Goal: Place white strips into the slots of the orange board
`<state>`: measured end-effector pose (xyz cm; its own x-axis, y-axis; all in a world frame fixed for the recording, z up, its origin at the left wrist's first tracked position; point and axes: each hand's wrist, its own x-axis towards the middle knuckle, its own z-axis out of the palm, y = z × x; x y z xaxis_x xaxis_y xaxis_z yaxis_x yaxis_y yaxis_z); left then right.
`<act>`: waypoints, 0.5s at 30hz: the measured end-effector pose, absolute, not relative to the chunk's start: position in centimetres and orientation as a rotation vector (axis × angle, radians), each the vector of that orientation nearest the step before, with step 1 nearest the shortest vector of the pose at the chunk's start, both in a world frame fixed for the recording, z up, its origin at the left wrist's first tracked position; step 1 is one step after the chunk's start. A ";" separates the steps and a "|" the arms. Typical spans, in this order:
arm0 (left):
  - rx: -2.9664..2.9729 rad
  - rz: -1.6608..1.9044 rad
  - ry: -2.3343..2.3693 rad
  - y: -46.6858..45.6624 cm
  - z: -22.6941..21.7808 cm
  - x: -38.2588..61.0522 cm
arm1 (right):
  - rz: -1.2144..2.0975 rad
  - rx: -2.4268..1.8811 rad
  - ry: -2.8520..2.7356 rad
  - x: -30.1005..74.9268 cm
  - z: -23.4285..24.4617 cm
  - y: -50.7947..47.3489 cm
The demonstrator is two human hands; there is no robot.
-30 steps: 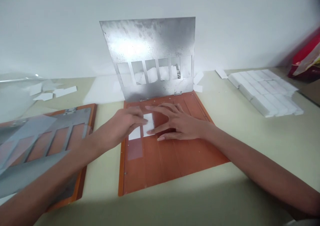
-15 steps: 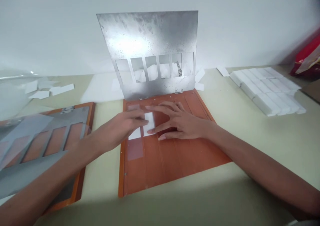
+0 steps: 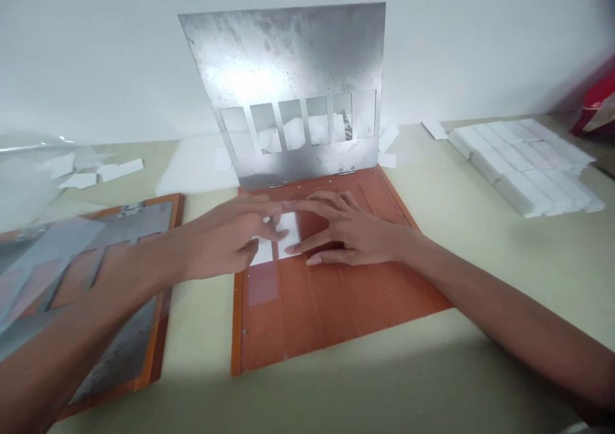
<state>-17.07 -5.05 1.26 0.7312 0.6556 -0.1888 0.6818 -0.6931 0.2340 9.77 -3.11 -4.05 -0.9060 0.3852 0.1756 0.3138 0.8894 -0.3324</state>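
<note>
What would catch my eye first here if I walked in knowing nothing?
A metal plate with a row of six rectangular windows stands hinged at the back of an orange board. On that board, the left hand and right hand meet over white strips. Stacked white blocks lie off to the right.

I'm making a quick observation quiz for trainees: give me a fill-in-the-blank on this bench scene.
The hinged metal plate has ____ rectangular windows.
It stands raised at the ____ edge of the orange board.
The left hand and right hand are over ____ white strips.
The stacked white blocks lie to the ____ of the board.

Missing words: six; far; two; right.
</note>
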 end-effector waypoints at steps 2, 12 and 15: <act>2.657 -0.244 1.040 -4.7 1.3 -17.3 | 0.440 -0.520 -2.815 9.8 -4.1 -3.1; 2.646 -0.294 1.056 -4.5 1.3 -17.5 | 0.494 -0.608 -2.689 9.8 -4.1 -3.1; 2.649 -0.254 1.047 -4.7 1.2 -17.5 | 0.473 -0.608 -2.705 9.7 -4.1 -3.2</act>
<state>-17.47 -4.73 1.24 0.7217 0.6402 -0.2632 0.6896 -0.6978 0.1936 9.74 -3.18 -4.07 -0.8554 0.4592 0.2398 0.3504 0.8538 -0.3849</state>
